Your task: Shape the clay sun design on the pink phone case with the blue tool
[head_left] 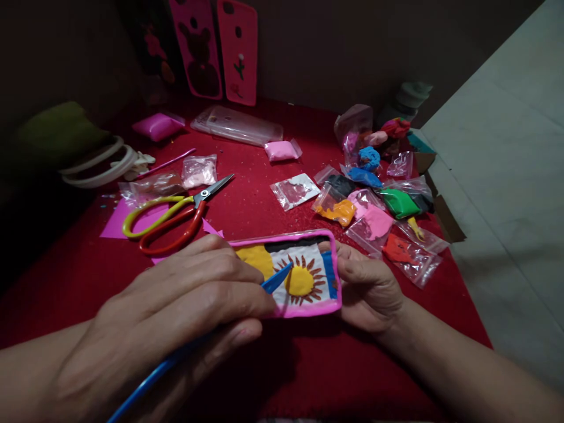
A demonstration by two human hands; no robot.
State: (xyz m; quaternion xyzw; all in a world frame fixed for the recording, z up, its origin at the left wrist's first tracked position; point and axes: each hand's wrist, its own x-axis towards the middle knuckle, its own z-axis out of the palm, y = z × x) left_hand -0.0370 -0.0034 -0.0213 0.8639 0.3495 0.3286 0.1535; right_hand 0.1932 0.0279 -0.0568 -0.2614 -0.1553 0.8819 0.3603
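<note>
My left hand (180,305) is closed around a blue clay modelling tool (277,279), its long thin handle running out below toward the bottom left. The pointed tip is at the upper left edge of a yellow clay sun with brown rays. That sun sits on a white patch of a phone case (286,312) with a pink clay rim and yellow, black and blue areas. With thumb and fingers, my right hand (370,288) grips the case's right end. My left hand covers the case's left part.
Red-and-yellow-handled scissors (185,217) lie behind my left hand. Bags of coloured clay, such as green (400,202) and orange (337,212), crowd the right side. Clear phone cases (238,125) lie farther back. Decorated pink cases (240,53) stand against the wall. A white-rimmed item (101,164) sits left.
</note>
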